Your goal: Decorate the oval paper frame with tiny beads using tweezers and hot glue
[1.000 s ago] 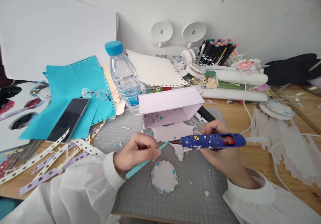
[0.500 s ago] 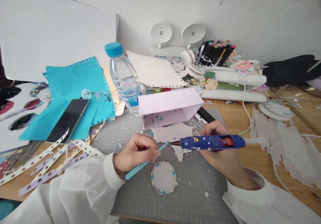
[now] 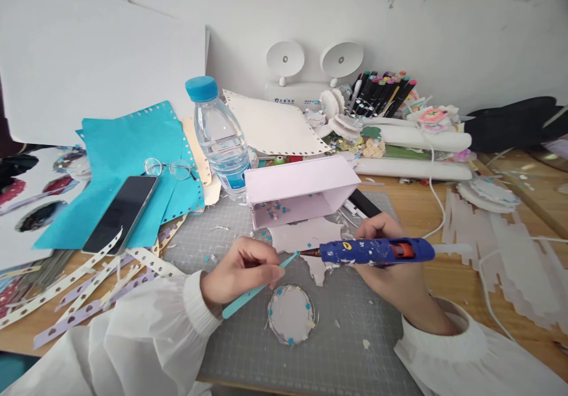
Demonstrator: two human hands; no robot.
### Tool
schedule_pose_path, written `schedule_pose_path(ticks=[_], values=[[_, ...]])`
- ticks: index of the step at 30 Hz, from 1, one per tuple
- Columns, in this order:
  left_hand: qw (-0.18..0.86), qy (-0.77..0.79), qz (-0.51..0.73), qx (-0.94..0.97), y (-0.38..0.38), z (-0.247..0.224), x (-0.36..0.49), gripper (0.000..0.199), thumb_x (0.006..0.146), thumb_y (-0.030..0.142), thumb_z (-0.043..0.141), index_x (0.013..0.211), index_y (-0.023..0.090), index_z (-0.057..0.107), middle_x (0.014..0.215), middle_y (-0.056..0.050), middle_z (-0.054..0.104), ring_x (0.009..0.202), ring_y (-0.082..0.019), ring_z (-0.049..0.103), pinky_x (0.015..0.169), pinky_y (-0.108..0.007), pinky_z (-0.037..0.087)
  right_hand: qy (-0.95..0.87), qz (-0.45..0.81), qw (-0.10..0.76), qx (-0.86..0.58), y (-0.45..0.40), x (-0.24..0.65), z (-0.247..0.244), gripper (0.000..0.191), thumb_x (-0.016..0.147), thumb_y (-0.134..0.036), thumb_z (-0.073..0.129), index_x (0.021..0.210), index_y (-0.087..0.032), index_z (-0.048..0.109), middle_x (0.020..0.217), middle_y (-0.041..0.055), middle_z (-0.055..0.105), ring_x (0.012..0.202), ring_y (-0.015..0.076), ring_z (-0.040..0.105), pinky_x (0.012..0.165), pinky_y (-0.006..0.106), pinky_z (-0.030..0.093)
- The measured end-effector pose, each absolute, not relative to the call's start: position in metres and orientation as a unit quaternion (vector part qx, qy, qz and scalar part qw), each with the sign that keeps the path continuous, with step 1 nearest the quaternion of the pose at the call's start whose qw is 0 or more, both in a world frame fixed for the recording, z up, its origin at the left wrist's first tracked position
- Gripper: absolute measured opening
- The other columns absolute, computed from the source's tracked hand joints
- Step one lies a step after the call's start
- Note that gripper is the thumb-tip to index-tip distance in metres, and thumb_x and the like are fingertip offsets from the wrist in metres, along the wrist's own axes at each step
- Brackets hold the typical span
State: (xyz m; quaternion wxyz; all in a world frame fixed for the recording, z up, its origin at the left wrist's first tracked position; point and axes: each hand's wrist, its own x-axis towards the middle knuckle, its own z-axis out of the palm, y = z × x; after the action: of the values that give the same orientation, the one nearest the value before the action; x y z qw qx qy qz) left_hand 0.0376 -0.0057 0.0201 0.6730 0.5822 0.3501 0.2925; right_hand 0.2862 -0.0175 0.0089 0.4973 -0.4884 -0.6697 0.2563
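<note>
- Left hand (image 3: pixel 242 273): fingers pinched together on turquoise tweezers (image 3: pixel 249 299), whose tip carried a small blue piece (image 3: pixel 297 255).
- Right hand (image 3: pixel 394 286): wrapped around a blue glue gun (image 3: pixel 355 251), nozzle at the blue piece; actual contact could not be confirmed.
- Round pale disc (image 3: pixel 290 314): lay flat on the grey cutting mat (image 3: pixel 355 340), below the tweezers, touched by neither hand.
- Done: several blue pieces sat spaced around the disc's rim; bonding could not be verified.
- Outstanding, in this inspector's judgement: the held piece was not yet placed, and rim stretches between pieces showed no blue.
</note>
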Motion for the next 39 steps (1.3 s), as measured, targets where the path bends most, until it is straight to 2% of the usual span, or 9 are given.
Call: schedule_pose_path(ticks=[7, 12, 16, 19, 23, 26, 30, 34, 39], values=[[0.676, 0.357, 0.279, 0.581, -0.005, 0.022, 0.039, 0.037, 0.072, 0.036, 0.066, 0.046, 0.013, 0.054, 0.046, -0.001, 0.047, 0.045, -0.009, 0.037, 0.044, -0.024, 0.025, -0.677, 0.226, 0.488, -0.502, -0.018, 0.288, 0.004, 0.027, 0.067, -0.013, 0.067, 0.074, -0.024, 0.043, 0.064, -0.004, 0.05, 0.052, 0.0124, 0.047, 0.045, 0.025, 0.037], [0.688, 0.343, 0.279, 0.575, -0.006, 0.022, 0.039, 0.036, 0.073, 0.033, 0.065, 0.045, 0.013, 0.054, 0.045, 0.0, 0.047, 0.044, -0.009, 0.035, 0.044, -0.024, 0.025, -0.656, 0.081, 0.498, -0.561, -0.013, 0.297, 0.008, 0.024, 0.065, -0.016, 0.068, 0.073, -0.023, 0.046, 0.066, -0.0026, 0.05, 0.057, 0.0139, 0.049, 0.053, 0.027, 0.04], [0.687, 0.351, 0.28, 0.571, -0.006, 0.022, 0.038, 0.035, 0.072, 0.033, 0.065, 0.045, 0.013, 0.054, 0.045, -0.001, 0.048, 0.045, -0.009, 0.038, 0.045, -0.024, 0.026, -0.535, -0.063, 0.573, -0.618, 0.003, 0.316, 0.017, 0.031, 0.06, -0.022, 0.072, 0.079, -0.021, 0.048, 0.074, 0.0006, 0.052, 0.068, 0.0176, 0.055, 0.067, 0.032, 0.046], [0.683, 0.351, 0.283, 0.575, -0.007, 0.022, 0.038, 0.033, 0.073, 0.032, 0.065, 0.047, 0.013, 0.055, 0.046, -0.001, 0.048, 0.045, -0.009, 0.038, 0.045, -0.024, 0.026, -0.425, -0.073, 0.588, -0.684, 0.015, 0.337, 0.018, 0.034, 0.058, -0.03, 0.074, 0.083, -0.019, 0.053, 0.083, 0.0073, 0.061, 0.075, 0.0227, 0.06, 0.073, 0.038, 0.048], [0.674, 0.348, 0.285, 0.586, -0.007, 0.022, 0.037, 0.034, 0.074, 0.031, 0.063, 0.047, 0.012, 0.055, 0.046, 0.0, 0.044, 0.044, -0.008, 0.033, 0.044, -0.024, 0.022, -0.423, -0.016, 0.477, -0.77, 0.022, 0.364, 0.009, 0.029, 0.06, -0.039, 0.069, 0.079, -0.018, 0.06, 0.087, 0.0118, 0.066, 0.084, 0.0299, 0.063, 0.074, 0.041, 0.046], [0.67, 0.349, 0.284, 0.59, -0.007, 0.021, 0.037, 0.036, 0.075, 0.033, 0.062, 0.047, 0.012, 0.055, 0.045, 0.001, 0.042, 0.043, -0.007, 0.03, 0.043, -0.024, 0.02, -0.43, 0.066, 0.387, -0.813, 0.023, 0.371, 0.003, 0.031, 0.06, -0.045, 0.067, 0.075, -0.019, 0.061, 0.074, 0.0089, 0.064, 0.077, 0.031, 0.061, 0.068, 0.042, 0.045], [0.667, 0.356, 0.283, 0.591, -0.007, 0.02, 0.037, 0.035, 0.075, 0.035, 0.062, 0.049, 0.012, 0.057, 0.046, 0.001, 0.044, 0.044, -0.007, 0.032, 0.044, -0.024, 0.021, -0.416, 0.074, 0.369, -0.828, 0.025, 0.368, -0.001, 0.035, 0.057, -0.046, 0.07, 0.077, -0.02, 0.057, 0.07, 0.0056, 0.058, 0.07, 0.0286, 0.056, 0.067, 0.045, 0.044], [0.672, 0.386, 0.277, 0.568, -0.008, 0.018, 0.036, 0.035, 0.075, 0.039, 0.062, 0.052, 0.013, 0.058, 0.042, 0.002, 0.039, 0.04, -0.007, 0.03, 0.041, -0.024, 0.019, -0.409, -0.074, 0.469, -0.779, 0.027, 0.372, -0.001, 0.054, 0.047, -0.035, 0.078, 0.088, -0.02, 0.047, 0.098, 0.0123, 0.054, 0.092, 0.0286, 0.053, 0.081, 0.046, 0.04], [0.678, 0.404, 0.307, 0.532, -0.011, 0.021, 0.041, 0.036, 0.077, 0.043, 0.062, 0.055, 0.014, 0.06, 0.038, 0.004, 0.037, 0.035, -0.007, 0.028, 0.039, -0.024, 0.018, -0.453, -0.286, 0.566, -0.627, 0.021, 0.377, 0.002, 0.057, 0.044, -0.021, 0.077, 0.084, -0.025, 0.038, 0.089, 0.0065, 0.047, 0.082, 0.0243, 0.048, 0.068, 0.042, 0.038]])
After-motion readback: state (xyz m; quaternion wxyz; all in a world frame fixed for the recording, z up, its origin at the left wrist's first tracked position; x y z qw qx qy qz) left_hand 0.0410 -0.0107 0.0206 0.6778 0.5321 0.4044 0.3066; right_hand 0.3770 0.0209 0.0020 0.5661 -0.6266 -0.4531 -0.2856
